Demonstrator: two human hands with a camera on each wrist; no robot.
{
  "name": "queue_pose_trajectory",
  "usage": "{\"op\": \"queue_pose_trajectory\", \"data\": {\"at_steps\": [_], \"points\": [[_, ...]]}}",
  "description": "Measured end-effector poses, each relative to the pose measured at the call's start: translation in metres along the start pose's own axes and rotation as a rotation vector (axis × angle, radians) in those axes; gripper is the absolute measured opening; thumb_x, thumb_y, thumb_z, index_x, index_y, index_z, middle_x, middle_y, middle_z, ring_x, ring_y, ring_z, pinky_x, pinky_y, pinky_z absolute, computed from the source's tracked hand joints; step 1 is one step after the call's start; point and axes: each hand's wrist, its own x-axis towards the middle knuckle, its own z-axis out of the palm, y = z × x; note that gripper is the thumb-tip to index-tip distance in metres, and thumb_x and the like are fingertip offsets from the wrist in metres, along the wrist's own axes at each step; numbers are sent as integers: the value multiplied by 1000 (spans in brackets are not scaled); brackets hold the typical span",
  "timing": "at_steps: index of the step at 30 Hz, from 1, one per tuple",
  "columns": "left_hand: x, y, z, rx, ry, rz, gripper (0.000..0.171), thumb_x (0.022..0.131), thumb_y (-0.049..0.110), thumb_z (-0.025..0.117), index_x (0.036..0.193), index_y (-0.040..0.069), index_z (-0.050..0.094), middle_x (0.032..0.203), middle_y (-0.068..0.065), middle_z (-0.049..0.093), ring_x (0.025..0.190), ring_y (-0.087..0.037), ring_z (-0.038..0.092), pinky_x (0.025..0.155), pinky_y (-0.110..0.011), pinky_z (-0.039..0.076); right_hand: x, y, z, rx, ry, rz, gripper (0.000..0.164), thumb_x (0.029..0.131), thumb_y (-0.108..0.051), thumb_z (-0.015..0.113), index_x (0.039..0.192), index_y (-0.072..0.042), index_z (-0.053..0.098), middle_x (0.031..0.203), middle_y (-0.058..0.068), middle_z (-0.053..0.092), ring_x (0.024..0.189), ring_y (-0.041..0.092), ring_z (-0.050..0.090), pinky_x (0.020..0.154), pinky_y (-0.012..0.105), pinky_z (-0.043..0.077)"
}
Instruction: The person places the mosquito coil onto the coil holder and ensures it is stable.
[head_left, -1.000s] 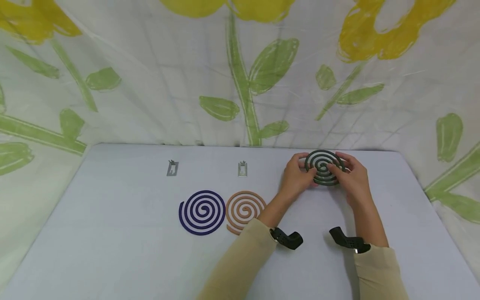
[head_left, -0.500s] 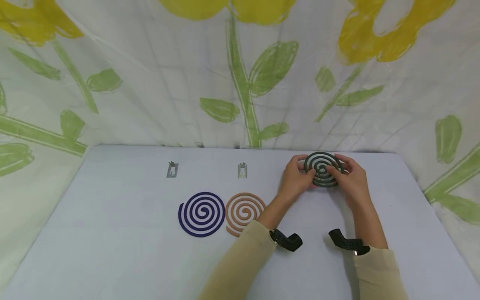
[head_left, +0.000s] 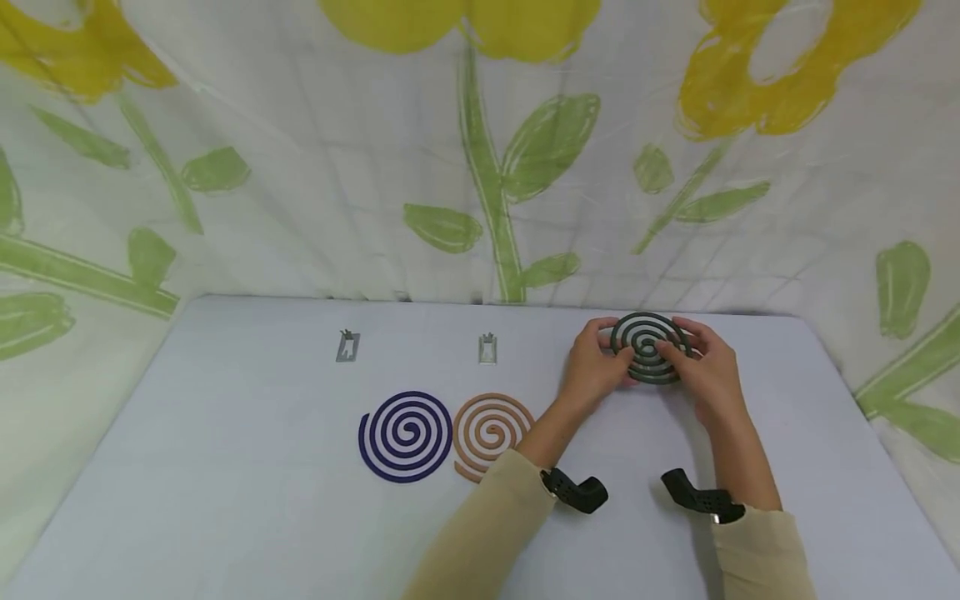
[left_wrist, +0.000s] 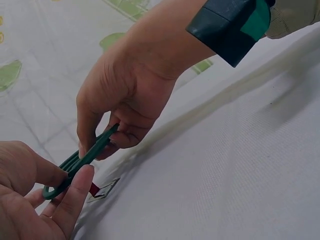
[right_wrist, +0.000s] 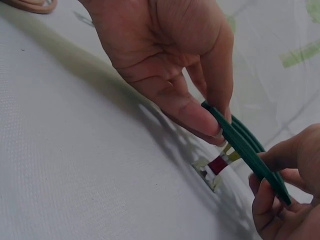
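A dark green mosquito coil (head_left: 647, 347) is held up tilted near the table's back right. My left hand (head_left: 596, 367) pinches its left edge between thumb and fingers. On the opposite edge my right hand (head_left: 705, 362) grips it the same way. Both wrist views show the green coil (right_wrist: 245, 150) nearly edge-on, raised off the table. Below it lies a small metal coil stand (left_wrist: 107, 190) with a red part sticking up, hidden from the head view. Whether the coil touches that stand, I cannot tell.
A purple coil (head_left: 408, 431) and an orange coil (head_left: 492, 432) lie side by side on the white table (head_left: 225, 500); my left forearm partly covers the orange one. Two metal stands, a left one (head_left: 348, 346) and a middle one (head_left: 487, 350), lie behind them. A flowered curtain (head_left: 337, 167) borders the back.
The whole head view has shifted slightly downward in the picture. Both hands keep their grip on the green coil, with almost no movement against the table.
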Motion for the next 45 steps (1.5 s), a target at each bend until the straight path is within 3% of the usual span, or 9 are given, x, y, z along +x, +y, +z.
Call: {"op": "queue_pose_trajectory", "data": {"at_steps": [4, 12, 19, 26, 33, 41, 45], "points": [[0, -2, -1, 11, 13, -1, 47, 96, -1, 70, 140, 9, 60, 96, -7, 67, 71, -43, 77, 58, -41, 67, -1, 0, 3, 19, 10, -1, 64, 101, -25, 71, 159, -11, 48, 118, -6, 56, 100, -5, 54, 75, 6, 51], [0, -4, 0, 5, -2, 7, 47, 96, -1, 70, 141, 9, 60, 92, -1, 65, 69, -44, 76, 56, -39, 66, -1, 1, 3, -25, 19, -5, 63, 103, -27, 68, 160, -13, 47, 136, 8, 57, 101, -5, 53, 74, 5, 50], [2, -1, 3, -3, 8, 0, 47, 96, -1, 71, 140, 10, 61, 91, -1, 64, 70, -46, 76, 56, -40, 66, 1, 0, -2, -37, 21, -20, 63, 102, -29, 69, 159, -12, 48, 127, 1, 59, 98, -6, 54, 74, 6, 51], [-1, -4, 2, -14, 47, -20, 46, 94, -2, 72, 137, 12, 63, 92, -1, 63, 62, -31, 74, 58, -44, 67, -2, 3, 4, -10, 12, -1, 64, 102, -27, 69, 160, -12, 46, 133, 5, 58, 97, -8, 54, 72, 7, 52], [-3, -4, -2, -20, 37, -13, 47, 96, 0, 70, 140, 12, 61, 98, -5, 64, 72, -46, 76, 60, -46, 67, -4, 0, 9, 4, -1, -7, 63, 104, -27, 68, 160, -11, 46, 147, 19, 57, 98, -9, 54, 74, 6, 53], [-2, 0, 4, -60, 42, 7, 47, 94, -3, 71, 138, 10, 62, 93, -3, 62, 60, -32, 73, 57, -47, 66, -6, -4, 1, -37, 17, -62, 62, 104, -27, 67, 159, -7, 47, 147, 24, 58, 96, -11, 53, 72, 4, 51], [-1, 0, 5, -71, 50, 17, 47, 93, -4, 71, 137, 9, 62, 93, -2, 60, 63, -39, 73, 58, -50, 66, -3, -3, 0, -35, 11, -85, 62, 104, -26, 67, 159, -7, 47, 147, 25, 57, 95, -11, 52, 72, 4, 51]]}}
